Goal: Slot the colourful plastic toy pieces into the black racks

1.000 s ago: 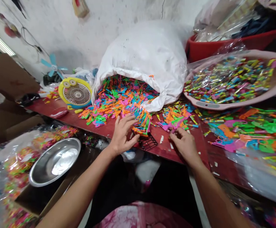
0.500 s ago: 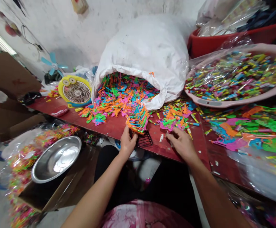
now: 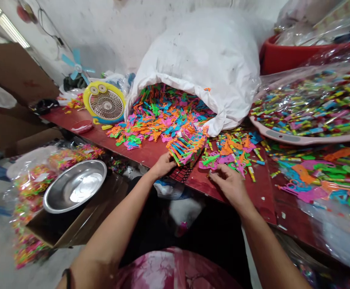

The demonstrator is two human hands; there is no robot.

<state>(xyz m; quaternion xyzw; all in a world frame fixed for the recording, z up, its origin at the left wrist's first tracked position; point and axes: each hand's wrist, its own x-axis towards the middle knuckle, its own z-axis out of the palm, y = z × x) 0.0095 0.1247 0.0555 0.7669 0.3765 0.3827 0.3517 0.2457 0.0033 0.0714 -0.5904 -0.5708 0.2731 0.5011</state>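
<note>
A pink-and-white marbled top (image 3: 175,271) shows at the bottom of the frame, with black clothing (image 3: 187,233) above it and a thin dark band (image 3: 68,277) on the bare left arm (image 3: 108,237).

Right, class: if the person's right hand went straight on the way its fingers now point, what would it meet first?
The right hand would probably meet the bundle of colourful plastic pieces first, though depth is hard to judge from this view.

We see a steel bowl (image 3: 74,186) beside the red table (image 3: 150,155), a yellow desk fan (image 3: 104,102) on it, a pale blue fan (image 3: 76,66) behind, and a pink basin (image 3: 283,137) before a red tub (image 3: 275,58).
</note>
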